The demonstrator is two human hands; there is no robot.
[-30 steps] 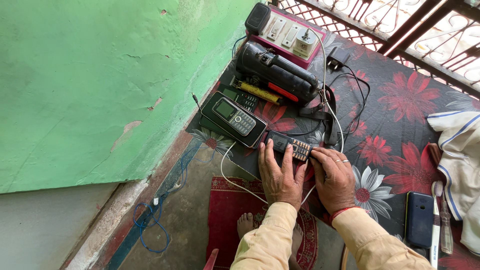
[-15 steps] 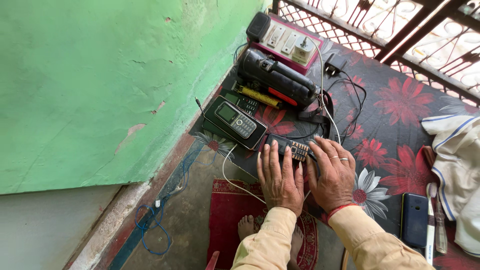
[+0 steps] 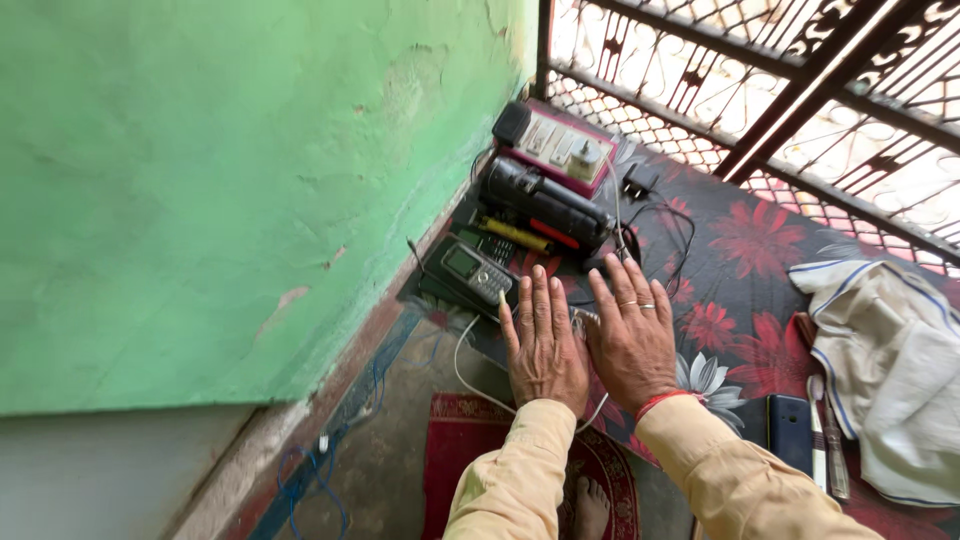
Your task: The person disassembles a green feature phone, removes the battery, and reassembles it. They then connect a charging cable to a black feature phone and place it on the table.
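My left hand [image 3: 543, 345] and my right hand [image 3: 630, 335] lie side by side, palms down, fingers stretched flat. Between them a small keypad phone [image 3: 581, 321] is almost wholly covered; only a sliver shows. Whether either hand grips it I cannot tell. Just left of my left hand a grey keypad phone [image 3: 476, 272] rests on a black box. A white cable [image 3: 470, 372] runs under my hands.
A dark floral cloth [image 3: 740, 290] covers the surface. Beyond my hands lie a black tool case [image 3: 548, 203], a yellow screwdriver [image 3: 515, 234] and a switchboard [image 3: 557, 146]. A white cloth [image 3: 885, 360], a dark phone [image 3: 789, 430] and tools lie right. Green wall left, metal grille behind.
Both hands have flattened and closed over the small keypad phone, which showed between the fingers before. The camera has moved closer and tilted up.
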